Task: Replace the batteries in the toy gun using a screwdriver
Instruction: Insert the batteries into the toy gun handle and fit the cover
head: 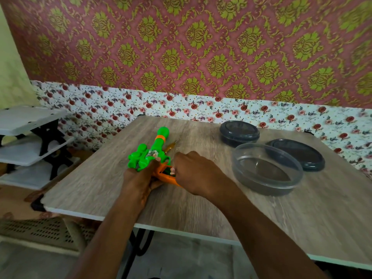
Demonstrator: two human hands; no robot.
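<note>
A green and orange toy gun [156, 150] lies on the wooden table [201, 208], muzzle pointing away. My left hand [138, 180] grips it around the orange handle from the left. My right hand [195, 172] is curled over the handle's right side, fingertips at the open green recess of the grip [168, 171]. What the fingers hold there is hidden. A screwdriver with a yellow-orange handle [170, 147] lies on the table just right of the gun's barrel, untouched.
A clear round container [265, 170] stands right of my hands. Behind it are a dark lidded tub [239, 132] and a dark lid [298, 154]. A white shelf rack [30, 141] stands left of the table. The table's near edge runs below my forearms.
</note>
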